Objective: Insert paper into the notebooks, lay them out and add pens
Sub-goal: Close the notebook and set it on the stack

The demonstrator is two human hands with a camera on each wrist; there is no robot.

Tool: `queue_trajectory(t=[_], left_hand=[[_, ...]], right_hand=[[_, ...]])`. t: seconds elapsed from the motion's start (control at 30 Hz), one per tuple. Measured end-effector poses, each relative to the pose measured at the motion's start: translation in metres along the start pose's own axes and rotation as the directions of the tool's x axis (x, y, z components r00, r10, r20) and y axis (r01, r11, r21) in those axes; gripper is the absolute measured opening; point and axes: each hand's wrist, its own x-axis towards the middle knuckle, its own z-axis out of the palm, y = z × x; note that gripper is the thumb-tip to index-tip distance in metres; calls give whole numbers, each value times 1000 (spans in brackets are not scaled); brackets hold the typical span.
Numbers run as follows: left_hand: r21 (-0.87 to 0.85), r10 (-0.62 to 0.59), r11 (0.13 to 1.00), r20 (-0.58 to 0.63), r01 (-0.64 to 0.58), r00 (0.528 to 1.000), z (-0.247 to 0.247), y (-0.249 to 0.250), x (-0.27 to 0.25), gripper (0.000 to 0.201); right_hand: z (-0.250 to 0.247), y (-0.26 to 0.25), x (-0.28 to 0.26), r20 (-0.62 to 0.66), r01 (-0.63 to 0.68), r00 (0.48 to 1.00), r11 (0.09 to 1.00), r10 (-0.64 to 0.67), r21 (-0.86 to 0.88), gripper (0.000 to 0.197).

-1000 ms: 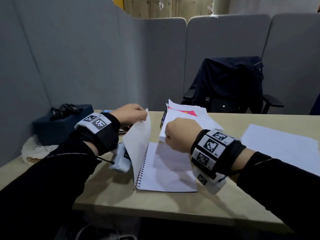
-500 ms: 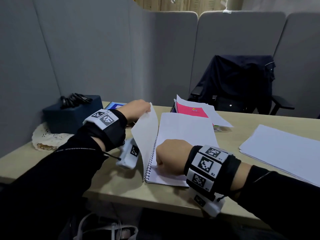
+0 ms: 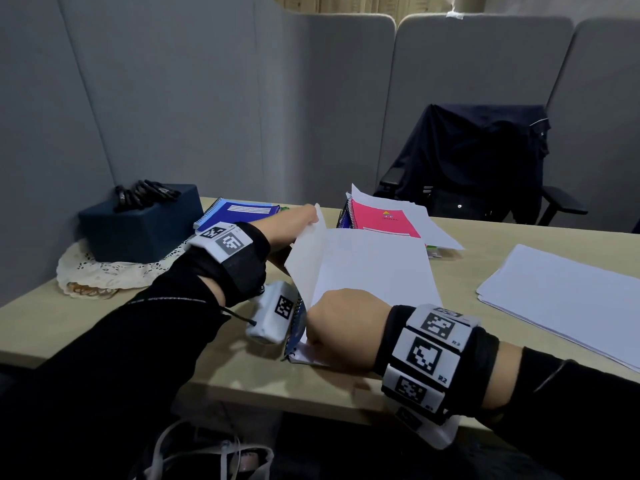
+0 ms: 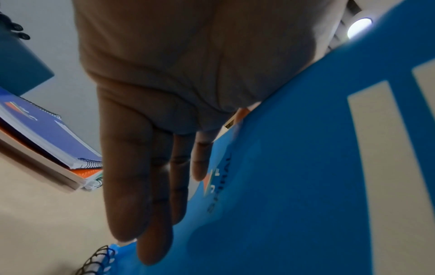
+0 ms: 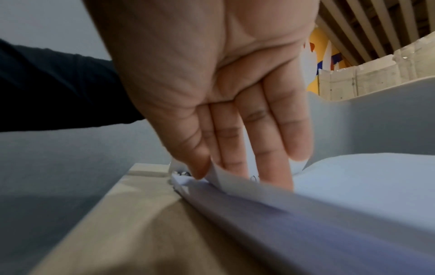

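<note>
A spiral notebook (image 3: pixel 298 353) lies open near the table's front edge. My left hand (image 3: pixel 298 220) holds its blue cover (image 4: pixel 306 167) half raised, fingers (image 4: pixel 146 186) flat on the outside and the thumb behind it. A loose white sheet (image 3: pixel 374 268) lies over the open page and reaches past its far end. My right hand (image 3: pixel 339 327) pinches that sheet's near corner (image 5: pixel 217 176) beside the spiral. A pink notebook (image 3: pixel 384 220) with paper sticking out lies behind. Black pens (image 3: pixel 145 194) rest on a dark blue box (image 3: pixel 138 230).
A stack of closed notebooks (image 3: pixel 239 211) topped by a blue one lies beside the box, which stands on a lace doily (image 3: pixel 100 275). A pile of white paper (image 3: pixel 571 299) lies at the right. Grey partitions wall the table; a chair with a dark jacket (image 3: pixel 474 161) stands behind.
My right hand has pulled the loose sheet toward the front edge and laid it over the open page. My left hand still holds the cover up.
</note>
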Motion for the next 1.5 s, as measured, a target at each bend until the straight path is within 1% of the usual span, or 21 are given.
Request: queue_trajectory(t=[0.13,0.2,0.23,0.3,0.33,0.37,0.47,0.53,0.57,0.63,0.7,0.77,0.8,0.87,0.9,0.97,1.1,1.23,1.33,1.43,1.5], left_hand=[[-41,-15,999,63,18,998,3,-1,1,35],[-24,-35,999,119,39,992,5,-3,2,41],[11,-59,998,169,58,984,7,-4,2,53],[126,-149,985,282,117,948,12,-9,5,83],[180,-189,974,307,138,933,14,-11,6,91],[218,-215,964,307,151,927,17,-13,8,93],[305,-239,941,286,149,928,22,-15,12,78],[350,-231,928,273,127,934,25,-17,16,65],[363,-219,925,264,114,939,27,-19,18,59],[382,-196,919,231,96,953,28,-20,22,48],[393,-170,915,168,92,971,27,-22,27,37],[415,-146,904,80,100,986,24,-26,34,29],[431,-153,894,43,120,987,22,-29,36,27],[445,-204,877,5,180,979,22,-35,37,23],[429,-234,879,7,209,972,21,-38,38,22],[363,-272,900,33,242,962,21,-40,39,26],[344,-270,912,87,226,959,23,-42,40,38],[256,-240,947,171,192,956,21,-39,38,27],[121,-171,982,213,148,962,17,-33,38,16],[3,-94,995,205,96,974,11,-26,39,13],[-58,-48,997,178,59,983,7,-22,39,13]], right_hand=[[0,2,-3,31,17,999,1000,-17,1,50],[-3,4,-8,73,44,996,999,-43,-3,36],[-5,4,-11,104,63,993,998,-61,-15,33],[-11,5,-18,168,88,982,996,-83,-21,41],[-14,5,-21,201,72,977,997,-70,-3,44],[-18,4,-24,234,43,971,999,-48,27,46],[-33,12,-34,324,-114,945,973,45,199,41],[-46,24,-40,378,-250,919,909,115,332,36],[-50,33,-42,374,-304,914,879,159,367,34],[-54,55,-45,312,-376,911,854,270,360,32],[-50,76,-45,260,-438,893,843,368,311,28],[-41,89,-44,266,-480,870,833,414,275,17],[-36,92,-43,286,-491,861,832,420,257,14],[-24,94,-39,339,-481,853,850,396,217,26],[-20,93,-37,366,-456,855,867,366,198,34],[-13,90,-34,400,-403,862,899,311,170,42],[-11,85,-32,421,-377,857,918,296,121,43],[-8,86,-26,422,-374,855,922,300,101,44],[-5,88,-26,350,-375,884,917,311,132,41],[-7,87,-25,192,-362,924,920,332,151,39],[-12,85,-24,92,-342,939,924,330,174,48]])
